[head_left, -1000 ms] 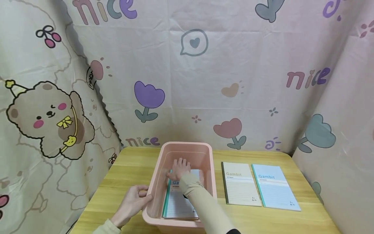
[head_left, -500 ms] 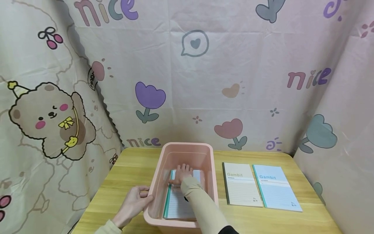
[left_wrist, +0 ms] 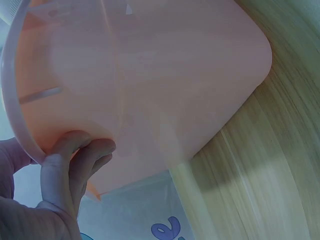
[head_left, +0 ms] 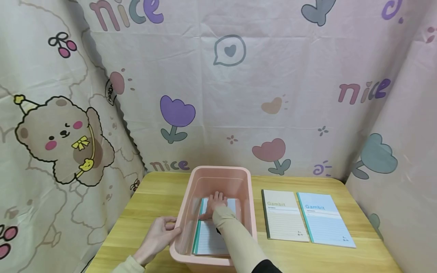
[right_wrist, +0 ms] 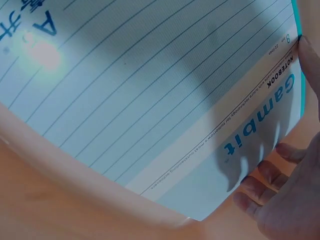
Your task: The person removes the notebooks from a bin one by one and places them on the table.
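blue notebook [head_left: 211, 239] lies low inside pink bin [head_left: 222, 182], teal spine [right_wrist: 303, 95] to left. right hand [head_left: 216, 203] spread over its far part, fingertips at far edge, thumb by spine; no firm grip to be seen. left hand [head_left: 159, 232] holds bin's left rim, thumb and fingers either side. notebook looks light, thin; cover probably smooth, slippery, corners easily creased. best hold likely spine, stiffest side.

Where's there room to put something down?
Bare table lies left of the pink bin, beyond the left hand, and on the near side of the cream notebook and blue notebook. Inside the bin it's crowded: the right hand touches another notebook. Between bin and cream notebook it's tight.
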Demonstrator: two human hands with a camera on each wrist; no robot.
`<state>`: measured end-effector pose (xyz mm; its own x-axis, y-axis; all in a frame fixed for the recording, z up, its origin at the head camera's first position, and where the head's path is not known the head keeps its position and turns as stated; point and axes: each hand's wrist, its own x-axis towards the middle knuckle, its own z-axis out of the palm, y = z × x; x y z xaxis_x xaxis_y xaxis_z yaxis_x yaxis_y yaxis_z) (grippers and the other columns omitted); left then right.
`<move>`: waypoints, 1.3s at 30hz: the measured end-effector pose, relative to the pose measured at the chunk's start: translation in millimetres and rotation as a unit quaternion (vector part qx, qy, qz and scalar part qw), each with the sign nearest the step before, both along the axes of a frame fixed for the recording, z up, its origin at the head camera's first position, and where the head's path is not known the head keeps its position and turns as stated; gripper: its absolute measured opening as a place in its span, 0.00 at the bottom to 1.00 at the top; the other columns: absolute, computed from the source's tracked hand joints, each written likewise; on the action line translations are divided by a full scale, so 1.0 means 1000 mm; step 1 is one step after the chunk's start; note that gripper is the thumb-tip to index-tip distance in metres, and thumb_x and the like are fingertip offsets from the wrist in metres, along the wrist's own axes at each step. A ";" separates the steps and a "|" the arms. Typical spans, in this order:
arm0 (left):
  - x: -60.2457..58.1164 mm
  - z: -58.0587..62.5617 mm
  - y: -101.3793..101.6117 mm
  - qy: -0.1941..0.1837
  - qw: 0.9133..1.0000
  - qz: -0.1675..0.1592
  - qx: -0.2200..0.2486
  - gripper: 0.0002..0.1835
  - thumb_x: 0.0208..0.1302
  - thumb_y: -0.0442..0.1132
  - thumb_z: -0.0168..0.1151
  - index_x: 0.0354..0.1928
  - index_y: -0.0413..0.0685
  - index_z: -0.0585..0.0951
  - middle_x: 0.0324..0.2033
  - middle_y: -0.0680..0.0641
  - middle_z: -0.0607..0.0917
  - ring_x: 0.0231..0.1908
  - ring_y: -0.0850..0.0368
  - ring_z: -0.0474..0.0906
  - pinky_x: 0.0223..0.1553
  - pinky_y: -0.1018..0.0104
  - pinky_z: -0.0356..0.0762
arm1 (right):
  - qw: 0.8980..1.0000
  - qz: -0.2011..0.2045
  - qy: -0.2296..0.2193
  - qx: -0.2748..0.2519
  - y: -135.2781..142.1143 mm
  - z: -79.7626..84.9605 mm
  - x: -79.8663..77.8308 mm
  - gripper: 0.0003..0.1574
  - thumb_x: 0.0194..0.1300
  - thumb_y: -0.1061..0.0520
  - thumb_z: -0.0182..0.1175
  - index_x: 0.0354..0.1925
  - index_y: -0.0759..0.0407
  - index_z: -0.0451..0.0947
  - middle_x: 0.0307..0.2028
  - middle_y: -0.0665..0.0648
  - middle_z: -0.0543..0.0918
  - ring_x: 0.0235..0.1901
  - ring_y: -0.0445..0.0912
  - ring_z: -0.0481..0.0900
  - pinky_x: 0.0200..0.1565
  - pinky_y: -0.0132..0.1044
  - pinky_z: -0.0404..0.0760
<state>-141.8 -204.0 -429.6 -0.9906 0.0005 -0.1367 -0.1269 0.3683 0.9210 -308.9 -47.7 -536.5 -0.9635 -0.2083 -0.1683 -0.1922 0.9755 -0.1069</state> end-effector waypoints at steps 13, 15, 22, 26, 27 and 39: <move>-0.002 -0.002 0.001 0.011 1.000 -0.002 0.006 0.24 0.61 0.27 0.59 0.56 0.14 0.71 0.43 0.22 0.85 0.42 0.35 0.88 0.41 0.53 0.90 | 1.000 0.010 -0.005 -0.001 0.002 0.002 0.003 0.68 0.37 0.18 0.71 0.65 0.57 0.69 0.59 0.58 0.70 0.60 0.52 0.68 0.67 0.45 0.72; -0.001 -0.002 0.001 0.013 1.000 0.000 0.007 0.24 0.60 0.27 0.59 0.55 0.14 0.71 0.43 0.22 0.85 0.42 0.34 0.88 0.41 0.53 0.90 | 1.000 0.011 0.000 -0.009 0.002 -0.001 0.002 0.69 0.35 0.18 0.72 0.65 0.57 0.69 0.59 0.58 0.71 0.60 0.52 0.68 0.67 0.46 0.72; -0.001 -0.002 0.004 0.007 1.000 0.011 0.004 0.24 0.60 0.27 0.60 0.55 0.15 0.72 0.43 0.23 0.85 0.41 0.36 0.88 0.41 0.53 0.90 | 1.000 0.017 0.008 -0.005 0.007 -0.008 -0.002 0.71 0.36 0.17 0.71 0.67 0.58 0.66 0.61 0.59 0.70 0.64 0.53 0.68 0.68 0.49 0.71; -0.001 -0.002 0.005 0.005 1.000 0.014 0.000 0.24 0.59 0.27 0.60 0.55 0.15 0.72 0.43 0.23 0.86 0.42 0.36 0.88 0.41 0.53 0.90 | 1.000 0.022 0.012 -0.004 0.010 -0.007 -0.002 0.71 0.37 0.18 0.71 0.68 0.58 0.65 0.62 0.60 0.71 0.64 0.53 0.68 0.69 0.50 0.70; -0.001 -0.002 0.005 0.006 1.000 0.014 0.000 0.24 0.59 0.27 0.60 0.55 0.15 0.72 0.43 0.23 0.85 0.42 0.36 0.88 0.41 0.53 0.90 | 1.000 0.023 0.013 -0.003 0.010 -0.007 -0.002 0.71 0.37 0.18 0.71 0.67 0.58 0.65 0.61 0.59 0.71 0.64 0.53 0.68 0.69 0.49 0.70; 0.001 -0.002 0.002 0.011 1.000 0.006 0.006 0.25 0.60 0.27 0.59 0.55 0.14 0.71 0.43 0.22 0.85 0.42 0.36 0.88 0.41 0.54 0.90 | 0.991 0.065 0.093 0.067 0.008 -0.003 -0.001 0.68 0.35 0.13 0.67 0.63 0.54 0.71 0.56 0.56 0.76 0.55 0.51 0.72 0.58 0.46 0.77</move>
